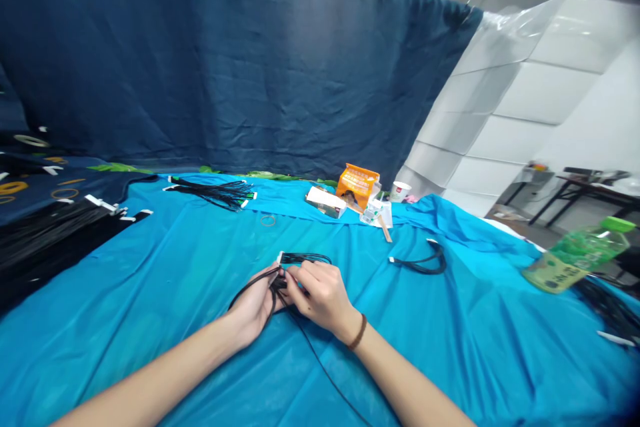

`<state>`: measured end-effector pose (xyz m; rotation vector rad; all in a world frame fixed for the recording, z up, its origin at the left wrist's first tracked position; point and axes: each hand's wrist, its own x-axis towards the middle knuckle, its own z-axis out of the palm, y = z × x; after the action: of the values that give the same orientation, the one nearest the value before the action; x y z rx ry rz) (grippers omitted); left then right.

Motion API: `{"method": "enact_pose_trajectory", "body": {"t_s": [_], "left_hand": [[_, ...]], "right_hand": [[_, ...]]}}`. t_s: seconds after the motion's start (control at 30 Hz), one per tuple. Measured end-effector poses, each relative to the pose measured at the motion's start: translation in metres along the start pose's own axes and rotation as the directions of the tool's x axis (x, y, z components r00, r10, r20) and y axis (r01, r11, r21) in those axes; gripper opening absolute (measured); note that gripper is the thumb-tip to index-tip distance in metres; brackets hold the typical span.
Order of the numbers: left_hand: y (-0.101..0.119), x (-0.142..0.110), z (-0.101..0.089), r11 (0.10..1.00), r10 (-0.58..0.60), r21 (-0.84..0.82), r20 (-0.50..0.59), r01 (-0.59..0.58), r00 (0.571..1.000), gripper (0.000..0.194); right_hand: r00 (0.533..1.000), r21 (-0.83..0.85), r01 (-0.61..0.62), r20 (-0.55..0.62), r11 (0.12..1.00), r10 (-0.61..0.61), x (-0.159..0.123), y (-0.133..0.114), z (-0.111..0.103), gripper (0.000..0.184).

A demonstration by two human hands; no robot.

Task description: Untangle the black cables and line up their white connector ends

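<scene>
A bundle of thin black cables with a white connector at its end is between my two hands, above the blue cloth. My left hand is closed around the cables, which loop over its palm and fingers. Beside it, my right hand has its thumb and fingertips pinched together at the bundle near the connector. What exactly those fingertips grip is hidden. One loose black cable trails from the bundle toward the front edge.
A bent cable bundle lies to the right, near a green-capped bottle. Another bundle, a small box, an orange bag and a paper cup are at the back. Many black cables lie at left.
</scene>
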<state>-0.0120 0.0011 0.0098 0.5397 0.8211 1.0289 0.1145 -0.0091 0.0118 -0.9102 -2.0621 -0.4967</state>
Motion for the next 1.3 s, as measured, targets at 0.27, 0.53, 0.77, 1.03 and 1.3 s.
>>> {"method": "enact_pose_trajectory", "body": {"t_s": [0.27, 0.53, 0.77, 1.03, 1.3], "left_hand": [[0.0012, -0.0004, 0.0018, 1.0, -0.004, 0.022, 0.025, 0.003, 1.0, 0.018], [0.0024, -0.0012, 0.0029, 1.0, -0.02, 0.001, -0.003, 0.02, 1.0, 0.018], [0.0005, 0.0018, 0.0, 1.0, -0.016, 0.009, 0.011, 0.016, 1.0, 0.017], [0.0024, 0.0023, 0.0015, 0.999, -0.041, -0.001, 0.0, 0.041, 0.999, 0.018], [0.0041, 0.0025, -0.0001, 0.997, -0.075, 0.018, 0.025, 0.075, 0.997, 0.019]], "right_hand": [[1.0, -0.003, -0.007, 0.009, 1.0, 0.007, 0.0013, -0.0003, 0.0003, 0.024], [1.0, -0.02, 0.003, 0.015, 1.0, -0.003, 0.0006, -0.0004, -0.0009, 0.025], [1.0, -0.022, 0.009, 0.015, 1.0, -0.008, 0.0004, -0.0003, -0.0003, 0.024], [0.999, -0.027, 0.013, 0.034, 1.0, -0.012, 0.001, -0.0002, -0.002, 0.024], [0.997, -0.022, 0.029, 0.069, 0.999, -0.027, 0.0004, -0.0006, -0.0015, 0.024]]}}
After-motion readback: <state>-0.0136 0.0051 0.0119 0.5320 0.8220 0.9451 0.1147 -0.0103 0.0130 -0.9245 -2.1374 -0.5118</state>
